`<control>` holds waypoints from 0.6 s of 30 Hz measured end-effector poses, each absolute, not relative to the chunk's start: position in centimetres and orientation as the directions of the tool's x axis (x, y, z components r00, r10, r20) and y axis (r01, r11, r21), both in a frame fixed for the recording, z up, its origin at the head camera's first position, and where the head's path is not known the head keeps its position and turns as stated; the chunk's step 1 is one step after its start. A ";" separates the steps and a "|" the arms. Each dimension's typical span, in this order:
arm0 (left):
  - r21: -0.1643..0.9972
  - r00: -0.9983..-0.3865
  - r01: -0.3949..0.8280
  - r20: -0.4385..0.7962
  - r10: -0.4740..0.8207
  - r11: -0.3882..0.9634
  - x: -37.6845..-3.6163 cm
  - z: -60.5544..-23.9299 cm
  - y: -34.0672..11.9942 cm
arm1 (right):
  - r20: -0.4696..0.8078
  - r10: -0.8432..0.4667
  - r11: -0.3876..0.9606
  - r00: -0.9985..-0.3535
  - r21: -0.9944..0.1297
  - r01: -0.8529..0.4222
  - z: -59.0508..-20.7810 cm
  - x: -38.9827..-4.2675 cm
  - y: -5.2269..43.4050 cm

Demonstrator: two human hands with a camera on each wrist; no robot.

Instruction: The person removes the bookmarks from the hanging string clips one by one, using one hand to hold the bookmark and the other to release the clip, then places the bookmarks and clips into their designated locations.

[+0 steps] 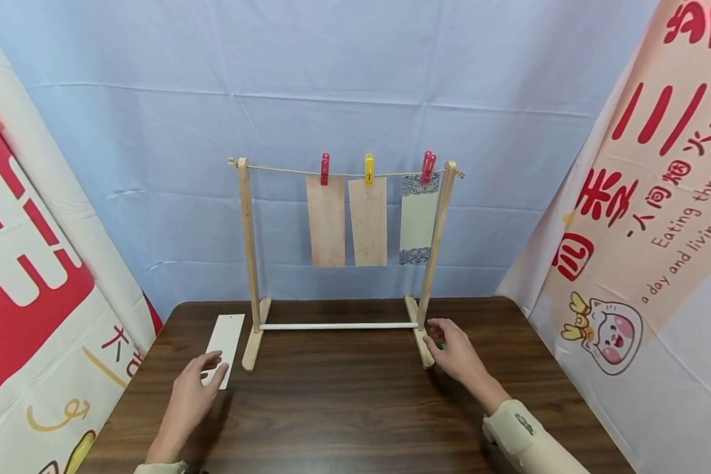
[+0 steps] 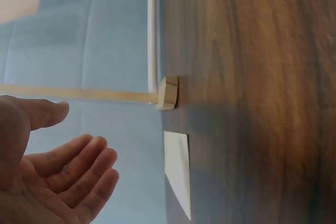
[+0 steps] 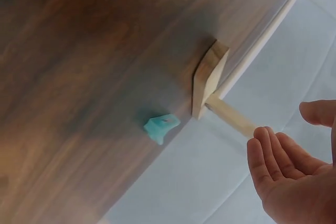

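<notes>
My left hand (image 1: 195,390) hovers over the near end of a white card (image 1: 228,339), its fingers relaxed and holding nothing. The card, with a small hole at its far end, lies on the table left of the wooden rack. On the other side, my right hand (image 1: 457,354) is beside the rack's right foot (image 1: 421,336), thumb and fingers apart. A teal clothespin (image 3: 160,127) lies on the table near that foot; in the head view the right hand mostly hides it.
Between the rack's posts (image 1: 248,243) runs a string (image 1: 284,170) carrying three patterned cards (image 1: 327,224), pinned by two red clothespins (image 1: 324,169) and a yellow clothespin (image 1: 369,169). A white rod (image 1: 338,326) joins the feet. Light blue cloth (image 1: 332,79) hangs behind the dark wooden table (image 1: 343,408).
</notes>
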State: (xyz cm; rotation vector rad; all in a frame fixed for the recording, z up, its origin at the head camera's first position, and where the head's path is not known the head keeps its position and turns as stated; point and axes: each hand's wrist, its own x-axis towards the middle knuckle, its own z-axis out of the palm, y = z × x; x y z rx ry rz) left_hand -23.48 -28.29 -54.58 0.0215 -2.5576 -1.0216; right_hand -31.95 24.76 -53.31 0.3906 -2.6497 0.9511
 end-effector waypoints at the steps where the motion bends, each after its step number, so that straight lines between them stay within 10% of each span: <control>1: 0.664 -0.922 0.132 0.354 -0.154 0.736 -23.5 -54.5 -28.2 | 0.368 -0.152 0.742 -0.917 -0.571 -0.352 -53.2 -31.9 24.6; 18: 0.669 -0.908 0.184 0.396 -0.137 0.720 -23.8 -52.4 -27.2 | 0.468 -0.197 0.755 -0.862 -0.488 -0.438 -51.5 -31.7 22.9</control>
